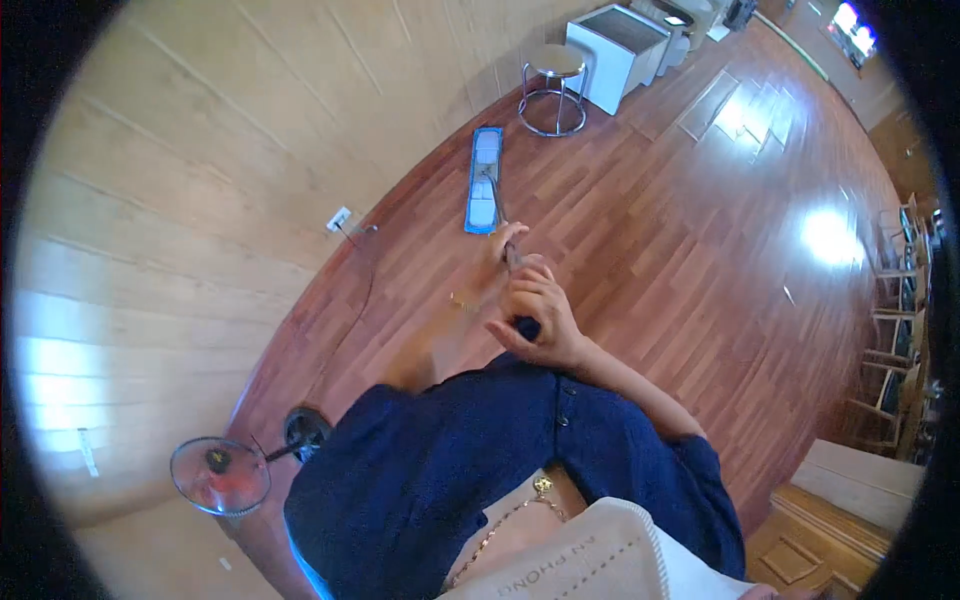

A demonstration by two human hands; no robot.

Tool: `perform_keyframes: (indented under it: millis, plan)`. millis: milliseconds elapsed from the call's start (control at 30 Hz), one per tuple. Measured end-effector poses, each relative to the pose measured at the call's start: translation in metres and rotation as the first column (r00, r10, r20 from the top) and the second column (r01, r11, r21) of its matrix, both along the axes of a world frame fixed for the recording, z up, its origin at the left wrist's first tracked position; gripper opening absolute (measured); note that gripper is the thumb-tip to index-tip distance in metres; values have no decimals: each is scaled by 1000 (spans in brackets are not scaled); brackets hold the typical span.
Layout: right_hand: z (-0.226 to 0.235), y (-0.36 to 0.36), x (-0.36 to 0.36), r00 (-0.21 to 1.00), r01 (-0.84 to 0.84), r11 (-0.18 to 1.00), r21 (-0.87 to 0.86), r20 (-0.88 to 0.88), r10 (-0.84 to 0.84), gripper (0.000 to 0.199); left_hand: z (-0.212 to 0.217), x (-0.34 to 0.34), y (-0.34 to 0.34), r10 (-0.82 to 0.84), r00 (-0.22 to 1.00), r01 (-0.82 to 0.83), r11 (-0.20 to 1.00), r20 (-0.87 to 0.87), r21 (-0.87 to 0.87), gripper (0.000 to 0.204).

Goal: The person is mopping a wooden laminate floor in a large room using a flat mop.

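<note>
Both my hands grip the thin handle of a flat mop. My left hand [497, 258] holds the handle lower down, and my right hand [538, 310] wraps its dark top end close to my chest. The handle runs down to a blue flat mop head [484, 180] with a pale pad, lying on the reddish wooden floor [650, 230] near the wooden wall. A thin bracelet sits on my left wrist. My dark blue sleeves fill the lower middle of the view.
A round metal stool [555, 88] and a white box cabinet [617, 42] stand beyond the mop head. A standing fan [222, 474] is at the lower left, with a wall socket [339, 219] and cable nearby. Chairs [900, 300] line the right side, wooden steps the lower right.
</note>
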State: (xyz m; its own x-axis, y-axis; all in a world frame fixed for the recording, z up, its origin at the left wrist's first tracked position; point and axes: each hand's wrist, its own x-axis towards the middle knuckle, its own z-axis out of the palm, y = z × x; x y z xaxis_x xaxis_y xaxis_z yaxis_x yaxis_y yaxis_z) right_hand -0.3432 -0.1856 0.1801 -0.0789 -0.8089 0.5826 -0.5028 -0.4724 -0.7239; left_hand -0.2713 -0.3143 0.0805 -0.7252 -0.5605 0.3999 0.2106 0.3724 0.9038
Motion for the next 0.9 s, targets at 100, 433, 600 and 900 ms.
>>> perform_keyframes:
  millis: [100,433,600,900]
  plan:
    - [5,-46,-19,993,8,998,-59,-115,-15,33,20,-1,21,118,896,192,767,-429,612,43]
    - [-69,-132,-21,903,-380,890,253,-109,417,89,115,100,24,593,804,-580,768,-41,-269,14]
    - [-136,-205,-25,889,-269,832,485,-207,408,47,128,121,15,465,874,-396,850,142,-348,17]
    - [-155,-258,51,964,-209,978,3,-170,207,42,169,182,-38,434,891,-332,824,133,-458,27]
